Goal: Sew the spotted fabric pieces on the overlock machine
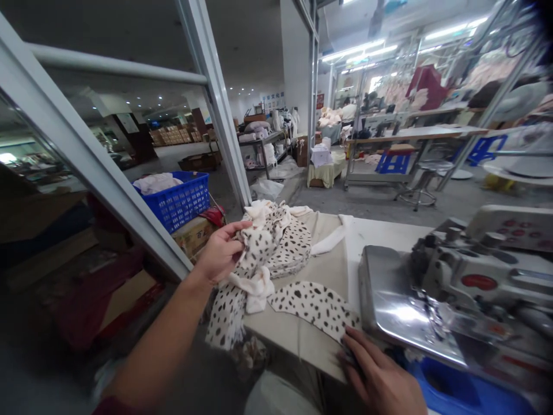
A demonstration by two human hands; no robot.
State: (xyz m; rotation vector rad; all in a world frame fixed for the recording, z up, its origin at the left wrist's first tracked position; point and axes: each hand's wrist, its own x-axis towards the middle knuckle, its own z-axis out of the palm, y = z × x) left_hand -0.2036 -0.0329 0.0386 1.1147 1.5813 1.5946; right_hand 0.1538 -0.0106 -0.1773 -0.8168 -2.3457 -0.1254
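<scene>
My left hand (222, 251) is closed on a white piece of fabric with black spots (259, 245), pinched at its edge over a heap of similar pieces. Under and behind it lies a stack of spotted fabric pieces (291, 245) with plain white strips (259, 288) among them. More spotted fabric (227, 314) hangs over the table's front edge. A single curved spotted panel (313, 305) lies flat on the table. My right hand (378, 369) has its fingers closed at the panel's right end; a dark object under the fingers is too blurred to name.
An overlock sewing machine (466, 288) with a shiny metal plate stands right of the table (302, 340). A grey metal frame post (216, 98) rises at the table's back left. Beyond it sits a blue basket (181, 202) with white cloth. A blue bin (453, 386) is below the machine.
</scene>
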